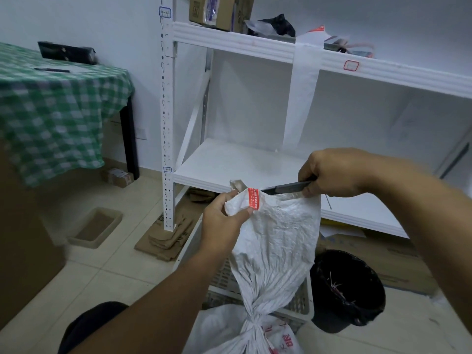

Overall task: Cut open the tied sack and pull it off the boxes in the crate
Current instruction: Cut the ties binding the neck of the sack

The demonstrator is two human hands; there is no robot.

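Observation:
A white woven sack (275,241) with red print rises from the bottom of the view, cinched at a tied neck low down. My left hand (224,215) pinches its top corner just beside a red tape label (253,198). My right hand (329,175) grips a dark utility knife (286,188), held level with its tip touching the sack's top edge at the label. A white slatted plastic crate (301,302) stands behind the sack. Any boxes inside the sack are hidden.
A white metal shelf rack (255,159) stands straight ahead. A black-lined bin (350,290) sits right of the crate. Flattened cardboard (168,238) lies by the rack post, and a beige tray (95,227) on the tile floor. A green-checked table (56,103) stands left.

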